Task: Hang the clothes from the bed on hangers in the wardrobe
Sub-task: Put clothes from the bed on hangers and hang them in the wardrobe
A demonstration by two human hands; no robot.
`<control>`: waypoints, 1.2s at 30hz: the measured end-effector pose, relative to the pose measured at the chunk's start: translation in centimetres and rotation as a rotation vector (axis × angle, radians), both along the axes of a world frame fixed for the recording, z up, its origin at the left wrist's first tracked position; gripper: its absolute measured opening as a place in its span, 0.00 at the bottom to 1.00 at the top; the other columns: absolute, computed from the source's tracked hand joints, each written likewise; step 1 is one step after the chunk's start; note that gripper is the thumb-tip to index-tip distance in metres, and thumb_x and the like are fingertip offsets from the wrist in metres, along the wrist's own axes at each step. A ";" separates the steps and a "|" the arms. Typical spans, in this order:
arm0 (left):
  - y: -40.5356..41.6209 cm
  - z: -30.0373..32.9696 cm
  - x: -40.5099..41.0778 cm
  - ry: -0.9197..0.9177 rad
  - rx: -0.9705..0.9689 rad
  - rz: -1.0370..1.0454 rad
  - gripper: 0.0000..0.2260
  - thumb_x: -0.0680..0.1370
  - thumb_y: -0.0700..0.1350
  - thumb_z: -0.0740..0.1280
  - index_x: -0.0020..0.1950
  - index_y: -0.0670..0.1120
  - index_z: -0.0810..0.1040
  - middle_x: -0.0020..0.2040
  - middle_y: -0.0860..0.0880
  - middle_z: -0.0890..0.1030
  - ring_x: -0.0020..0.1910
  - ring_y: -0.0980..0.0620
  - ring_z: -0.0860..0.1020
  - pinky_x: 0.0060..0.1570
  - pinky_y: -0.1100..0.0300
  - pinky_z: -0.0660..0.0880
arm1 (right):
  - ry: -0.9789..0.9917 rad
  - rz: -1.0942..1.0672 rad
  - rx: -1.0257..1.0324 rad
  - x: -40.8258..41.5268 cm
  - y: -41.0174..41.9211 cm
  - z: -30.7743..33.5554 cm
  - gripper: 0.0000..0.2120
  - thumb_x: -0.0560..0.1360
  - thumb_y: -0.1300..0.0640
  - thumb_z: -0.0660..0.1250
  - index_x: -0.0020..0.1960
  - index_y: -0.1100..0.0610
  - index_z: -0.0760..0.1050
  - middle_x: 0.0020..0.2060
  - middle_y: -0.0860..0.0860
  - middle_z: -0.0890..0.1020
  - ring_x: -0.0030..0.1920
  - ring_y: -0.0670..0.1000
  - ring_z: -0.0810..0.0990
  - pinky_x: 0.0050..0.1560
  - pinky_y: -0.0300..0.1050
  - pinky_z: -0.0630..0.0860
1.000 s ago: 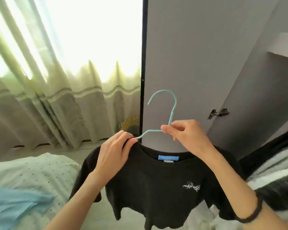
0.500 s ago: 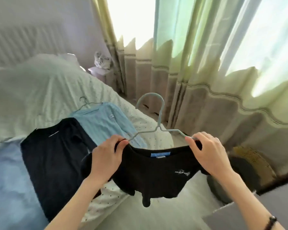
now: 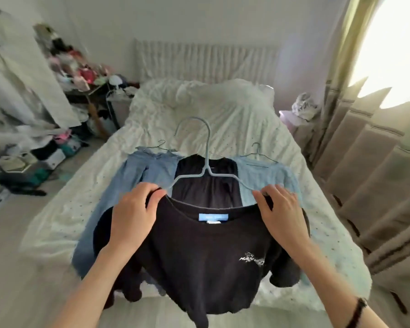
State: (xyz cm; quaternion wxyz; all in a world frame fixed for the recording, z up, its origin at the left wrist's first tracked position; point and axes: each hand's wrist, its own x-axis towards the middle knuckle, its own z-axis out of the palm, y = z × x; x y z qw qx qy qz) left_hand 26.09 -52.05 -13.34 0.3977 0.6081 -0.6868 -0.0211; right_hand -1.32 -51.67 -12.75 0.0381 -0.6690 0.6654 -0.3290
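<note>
I hold a black T-shirt [image 3: 206,256] on a light blue hanger [image 3: 205,162] in front of me over the foot of the bed [image 3: 223,114]. My left hand [image 3: 134,215] grips the shirt's left shoulder and my right hand [image 3: 281,213] grips its right shoulder. The hanger's hook stands upright above the collar. Behind it on the bed lie a blue garment [image 3: 137,181], a dark garment [image 3: 206,188] and a pale blue garment [image 3: 268,178], with thin wire hangers at the two blue ones. The wardrobe is out of view.
A cluttered shelf and piles of things [image 3: 64,74] stand left of the bed. Curtains [image 3: 369,162] hang along the right side, with a small bedside table [image 3: 298,119] at the head. Pale floor [image 3: 21,268] lies at the lower left.
My view has swung left from the wardrobe door past the curtains to the bed. My right hand moved from the hanger's neck to the shirt's right shoulder.
</note>
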 end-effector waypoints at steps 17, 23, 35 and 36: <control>-1.7 2.1 30.7 -0.202 -0.169 0.553 0.15 0.77 0.49 0.59 0.48 0.39 0.78 0.42 0.43 0.79 0.42 0.44 0.76 0.47 0.50 0.68 | -0.132 0.478 0.017 33.2 -11.6 -0.9 0.14 0.77 0.48 0.62 0.39 0.57 0.73 0.32 0.48 0.76 0.31 0.48 0.72 0.29 0.33 0.63; -7.7 3.9 36.5 -0.316 -0.221 0.571 0.13 0.79 0.49 0.60 0.48 0.40 0.77 0.41 0.44 0.77 0.41 0.45 0.72 0.44 0.53 0.64 | -0.206 0.452 0.046 38.9 -16.6 -0.6 0.15 0.77 0.46 0.60 0.40 0.56 0.74 0.33 0.47 0.77 0.33 0.48 0.74 0.32 0.41 0.67; -32.5 3.0 42.0 -0.309 -0.210 0.336 0.08 0.77 0.44 0.66 0.48 0.40 0.79 0.43 0.43 0.79 0.46 0.43 0.76 0.49 0.50 0.67 | -0.304 0.218 0.055 43.1 -36.3 -2.3 0.16 0.76 0.44 0.61 0.42 0.55 0.78 0.35 0.47 0.80 0.36 0.50 0.76 0.35 0.44 0.69; -35.0 2.4 42.4 -0.301 -0.191 0.304 0.07 0.77 0.43 0.66 0.48 0.40 0.79 0.43 0.43 0.79 0.47 0.43 0.76 0.49 0.49 0.68 | -0.309 0.198 0.070 43.5 -38.3 -2.7 0.16 0.76 0.44 0.61 0.42 0.55 0.78 0.35 0.47 0.79 0.37 0.51 0.76 0.35 0.44 0.68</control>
